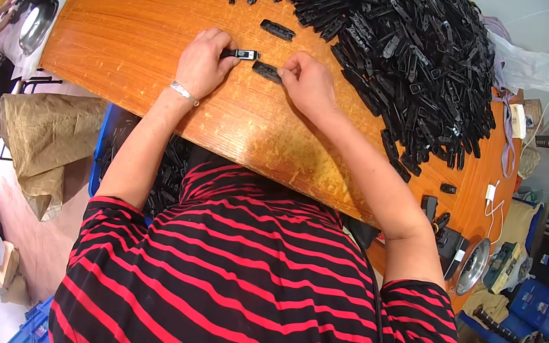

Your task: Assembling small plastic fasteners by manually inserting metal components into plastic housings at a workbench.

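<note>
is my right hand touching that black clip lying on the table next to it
Touching. The head view shows the right hand with its fingers pressed on the end of the black clip on the wooden table.

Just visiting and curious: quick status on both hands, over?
Left hand pinching small black plastic clip with silver end. Right hand on second black clip. Big heap of black clips beyond; nothing blocking.

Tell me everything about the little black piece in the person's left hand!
The small black piece is a short, flat bar that looks like plastic, with a pale, shiny patch near its free end. It lies level just above the orange wooden table. The left hand pinches one end with its fingertips; the other end points toward the right hand, which rests on a second black piece. The rest is too small to make out.
</note>
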The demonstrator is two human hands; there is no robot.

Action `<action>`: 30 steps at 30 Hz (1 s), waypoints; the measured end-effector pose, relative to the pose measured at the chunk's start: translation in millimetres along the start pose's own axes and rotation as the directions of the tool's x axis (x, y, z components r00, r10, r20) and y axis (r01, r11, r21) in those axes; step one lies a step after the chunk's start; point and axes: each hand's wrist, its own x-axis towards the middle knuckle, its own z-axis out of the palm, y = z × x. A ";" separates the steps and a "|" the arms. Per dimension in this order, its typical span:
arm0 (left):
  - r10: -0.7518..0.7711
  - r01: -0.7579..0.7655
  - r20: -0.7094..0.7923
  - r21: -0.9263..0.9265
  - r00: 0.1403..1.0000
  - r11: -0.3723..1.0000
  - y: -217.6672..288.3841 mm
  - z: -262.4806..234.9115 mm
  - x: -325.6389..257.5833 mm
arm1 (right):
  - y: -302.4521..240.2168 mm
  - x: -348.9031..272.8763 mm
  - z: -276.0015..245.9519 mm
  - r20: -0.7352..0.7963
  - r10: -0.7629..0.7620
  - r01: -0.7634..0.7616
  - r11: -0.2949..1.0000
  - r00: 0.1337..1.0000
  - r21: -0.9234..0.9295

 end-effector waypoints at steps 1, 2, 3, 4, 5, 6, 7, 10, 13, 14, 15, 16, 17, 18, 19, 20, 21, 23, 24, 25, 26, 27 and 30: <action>-0.009 0.009 -0.014 -0.006 1.000 1.000 -0.4 -2.2 -2.2 | -7.4 -1.6 -0.9 -0.039 -0.115 0.108 0.983 0.993 -0.151; -0.012 0.012 -0.015 -0.005 1.000 1.000 -2.3 -3.3 -4.5 | -11.8 -0.8 0.1 -0.037 -0.117 0.110 0.982 0.992 -0.150; -0.060 0.060 -0.003 -0.054 0.998 0.997 -4.7 -4.1 -6.8 | -15.9 0.3 1.6 -0.011 -0.116 0.113 0.981 0.993 -0.155; -0.105 0.105 0.013 -0.104 0.994 0.989 -3.9 -5.6 -7.8 | -18.3 0.4 2.7 0.011 -0.112 0.113 0.981 0.994 -0.161; -0.104 0.104 0.012 -0.104 0.995 0.989 -1.9 -7.7 -8.6 | -17.4 1.3 5.3 0.010 -0.113 0.113 0.980 0.994 -0.161; -0.139 0.142 0.027 -0.122 0.990 0.982 1.1 -10.7 -9.0 | -14.3 2.9 8.6 0.022 -0.152 0.154 0.976 0.988 -0.156; -0.179 0.183 0.042 -0.138 0.983 0.973 3.2 -13.2 -10.6 | -15.6 3.2 10.7 0.038 -0.193 0.196 0.969 0.980 -0.149; -0.244 0.257 0.083 -0.361 0.966 0.896 3.7 -13.3 -14.0 | -19.6 3.2 11.2 -0.022 -0.222 0.218 0.969 0.975 -0.116; -0.386 0.410 0.209 -0.712 0.898 0.569 9.3 -12.7 -14.3 | -29.4 2.1 8.8 -0.123 -0.347 0.345 0.938 0.930 -0.039; -0.391 0.413 0.209 -0.713 0.896 0.567 10.6 -10.5 -14.1 | -39.2 0.5 6.0 -0.119 -0.347 0.345 0.938 0.930 -0.038; -0.328 0.409 0.316 -0.870 0.890 0.273 12.1 -7.7 -13.7 | -50.4 -2.4 3.1 0.051 -0.136 0.113 0.940 0.989 0.321; -0.231 0.393 0.395 -0.918 0.889 -0.056 15.6 -5.0 -13.2 | -57.4 -5.2 0.5 0.280 0.018 -0.186 0.788 0.960 0.587; -0.233 0.397 0.399 -0.916 0.887 -0.060 20.6 -2.5 -11.8 | -57.9 -5.6 0.0 0.283 0.022 -0.192 0.787 0.959 0.587; -0.247 0.407 0.425 -0.905 0.871 -0.125 26.4 -1.0 -9.7 | -57.4 -4.8 -0.1 0.289 0.030 -0.217 0.735 0.957 0.642; -0.261 0.416 0.455 -0.889 0.852 -0.191 30.3 -1.4 -9.6 | -57.0 -5.6 -0.5 0.296 0.041 -0.244 0.678 0.954 0.694; -0.208 0.466 0.492 -0.870 0.845 -0.161 28.6 -2.9 -7.4 | -58.0 -2.9 -5.2 0.311 0.151 -0.329 0.664 0.938 0.671; -0.212 0.472 0.498 -0.866 0.841 -0.166 25.5 -1.3 -8.2 | -55.0 -2.9 -8.3 0.318 0.156 -0.338 0.661 0.935 0.670; -0.226 0.474 0.455 -0.880 0.861 0.033 24.8 -1.8 -3.8 | -47.1 1.7 -15.2 0.289 0.160 -0.308 0.741 0.944 0.596; -0.279 0.471 0.443 -0.881 0.852 0.036 24.0 -6.5 -2.3 | -43.4 2.8 -15.3 0.269 0.141 -0.272 0.789 0.953 0.550; -0.280 0.472 0.445 -0.881 0.851 0.035 20.3 -9.2 -0.8 | -41.2 3.5 -15.3 0.271 0.142 -0.274 0.789 0.952 0.550; -0.265 0.481 0.435 -0.865 0.861 0.143 12.3 -11.5 2.6 | -39.2 4.2 -15.2 0.283 0.139 -0.260 0.852 0.949 0.453; -0.248 0.482 0.426 -0.840 0.870 0.249 7.0 -11.9 6.2 | -37.8 3.9 -14.6 0.295 0.138 -0.241 0.905 0.945 0.351; -0.288 0.503 0.416 -0.763 0.863 0.406 -0.3 -5.4 11.6 | -34.5 3.8 -7.9 0.352 0.230 -0.376 0.819 0.908 0.434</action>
